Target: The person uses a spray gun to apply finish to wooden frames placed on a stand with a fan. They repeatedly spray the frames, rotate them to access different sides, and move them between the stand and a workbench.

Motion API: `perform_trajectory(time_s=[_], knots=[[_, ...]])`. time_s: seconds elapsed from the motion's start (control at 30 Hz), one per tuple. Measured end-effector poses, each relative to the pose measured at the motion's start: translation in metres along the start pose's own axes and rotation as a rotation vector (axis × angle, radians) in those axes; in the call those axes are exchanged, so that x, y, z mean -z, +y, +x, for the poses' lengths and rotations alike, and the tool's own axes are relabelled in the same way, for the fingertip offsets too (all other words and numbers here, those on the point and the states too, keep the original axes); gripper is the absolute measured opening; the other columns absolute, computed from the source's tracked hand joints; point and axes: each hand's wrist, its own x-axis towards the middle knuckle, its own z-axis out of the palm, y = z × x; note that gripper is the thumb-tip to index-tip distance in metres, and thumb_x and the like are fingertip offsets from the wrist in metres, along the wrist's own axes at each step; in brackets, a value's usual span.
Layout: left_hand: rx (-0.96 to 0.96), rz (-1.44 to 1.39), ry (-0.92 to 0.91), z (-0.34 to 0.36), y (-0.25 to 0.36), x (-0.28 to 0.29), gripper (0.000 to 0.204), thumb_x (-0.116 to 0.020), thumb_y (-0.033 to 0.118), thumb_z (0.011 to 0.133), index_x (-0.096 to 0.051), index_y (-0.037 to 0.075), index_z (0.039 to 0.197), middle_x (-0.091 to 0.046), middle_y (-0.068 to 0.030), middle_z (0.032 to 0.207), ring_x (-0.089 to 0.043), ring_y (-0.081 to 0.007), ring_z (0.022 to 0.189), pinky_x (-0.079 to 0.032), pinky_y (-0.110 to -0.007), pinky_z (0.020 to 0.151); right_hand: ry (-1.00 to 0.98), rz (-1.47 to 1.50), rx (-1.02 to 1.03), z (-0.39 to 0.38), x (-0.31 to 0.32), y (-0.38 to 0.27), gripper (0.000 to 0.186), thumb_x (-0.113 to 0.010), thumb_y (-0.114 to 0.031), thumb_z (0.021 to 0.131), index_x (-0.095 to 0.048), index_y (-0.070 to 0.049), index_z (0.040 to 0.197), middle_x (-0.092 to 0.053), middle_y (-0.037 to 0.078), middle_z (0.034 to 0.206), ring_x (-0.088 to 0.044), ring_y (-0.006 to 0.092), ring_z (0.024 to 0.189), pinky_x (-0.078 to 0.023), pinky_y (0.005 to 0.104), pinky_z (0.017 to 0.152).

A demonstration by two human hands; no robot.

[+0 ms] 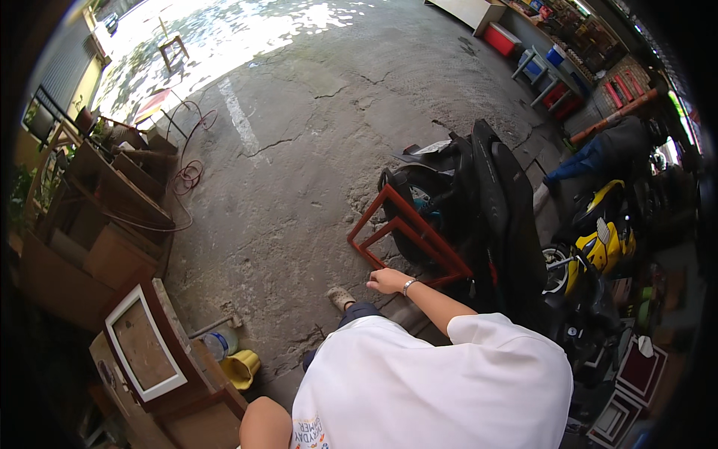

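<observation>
My right hand (386,280) reaches across in front of me, its fingers loosely curled in, and I see nothing in it. A metal bracelet or watch (407,286) circles that wrist. Just beyond the hand, a reddish-brown rectangular frame (407,217) leans against a dark scooter or motorbike (501,202). Hand and frame overlap in the picture; whether they touch I cannot tell. Of my left arm only a bent part (265,424) shows at the lower edge, and the left hand is out of sight.
At left stand wooden panels and a door with a white-edged frame (153,378), beside a yellow bucket (241,368). A reddish hose (187,176) lies on the cracked concrete floor (299,142). To the right are a yellow motorbike (606,239), a grey stool (540,71) and a red cooler (501,39).
</observation>
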Motion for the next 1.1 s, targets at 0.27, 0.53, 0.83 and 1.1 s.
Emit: perform_trajectory(time_s=[0.27,0.53,0.83,1.1], knots=[[0.141,0.182,-0.198,0.003,-0.039,-0.002,0.040,-0.058,0.026,0.093,-0.054,0.010,0.130,-0.061,-0.0059,0.118,-0.060,-0.0211,0.103,-0.051,-0.032,0.082,0.169,0.498,-0.470,0.002,0.041,0.041,0.036,-0.055,-0.033,0.095,-0.068,0.001,0.096,-0.068,0.027,0.095,-0.066,0.0398,0.096,-0.052,0.0471,0.084],[1.277,0.257,-0.094,-0.160,-0.125,-0.023,0.031,-0.057,0.031,0.097,-0.061,0.002,0.091,-0.063,-0.0082,0.080,-0.057,-0.0190,0.069,-0.042,-0.030,0.062,0.499,0.340,-0.441,-0.040,-0.064,0.078,0.047,-0.047,-0.038,0.097,-0.068,0.001,0.082,-0.066,0.029,0.088,-0.063,0.0467,0.089,-0.050,0.0535,0.081],[1.974,0.078,-1.048,-0.393,-0.058,-0.009,0.030,-0.057,0.029,0.098,-0.063,0.000,0.098,-0.065,-0.0109,0.080,-0.063,-0.0186,0.074,-0.050,-0.030,0.071,0.678,0.252,-0.609,-0.023,-0.068,0.140,0.029,-0.056,-0.031,0.095,-0.055,-0.005,0.106,-0.059,0.019,0.107,-0.059,0.0408,0.100,-0.049,0.0501,0.083],[2.867,0.193,-0.211,-0.476,0.036,0.033,0.030,-0.053,0.035,0.100,-0.063,0.007,0.099,-0.064,-0.0005,0.084,-0.059,-0.0095,0.071,-0.045,-0.024,0.061,0.682,0.203,-0.545,0.047,-0.021,0.214,0.044,-0.062,-0.026,0.090,-0.048,-0.003,0.124,-0.050,0.021,0.125,-0.053,0.0395,0.113,-0.047,0.0481,0.094]])
